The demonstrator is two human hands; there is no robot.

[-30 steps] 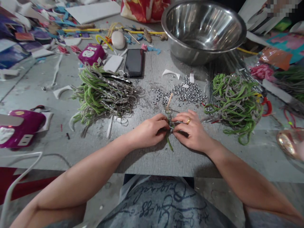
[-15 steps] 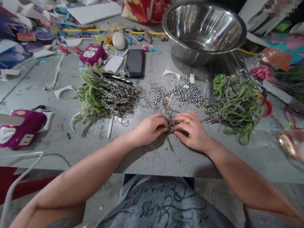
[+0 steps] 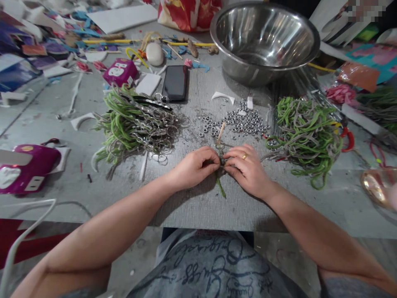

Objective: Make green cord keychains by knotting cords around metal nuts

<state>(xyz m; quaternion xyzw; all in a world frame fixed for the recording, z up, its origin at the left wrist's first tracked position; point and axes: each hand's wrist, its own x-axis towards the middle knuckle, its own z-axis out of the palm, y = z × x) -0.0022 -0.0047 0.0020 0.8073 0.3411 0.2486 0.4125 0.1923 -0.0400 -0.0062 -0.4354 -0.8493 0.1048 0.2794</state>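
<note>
My left hand (image 3: 201,165) and my right hand (image 3: 246,167) meet near the table's front edge, each closed in a pinch on a small grey and green cord piece. Its green end (image 3: 221,185) hangs toward me below the fingertips. A gold ring is on my right hand. Just beyond my fingers, a small wooden stick (image 3: 221,131) stands out of the work. Many small metal nuts (image 3: 248,123) lie behind it. To the left is a bundle of green and grey cords with metal rings (image 3: 124,124); a looser cord pile (image 3: 310,132) lies right.
A steel bowl (image 3: 263,72) stands at the back, with a black phone (image 3: 175,82) left of it. Purple devices (image 3: 120,72) sit at left. Red-handled scissors (image 3: 350,140) lie at right. Part of another person's hand (image 3: 391,192) shows at the right edge.
The fingers of my right hand have closed in a little on the cord piece, nearer to my left fingertips. The rest of the table looks the same, with a slight shift of view.
</note>
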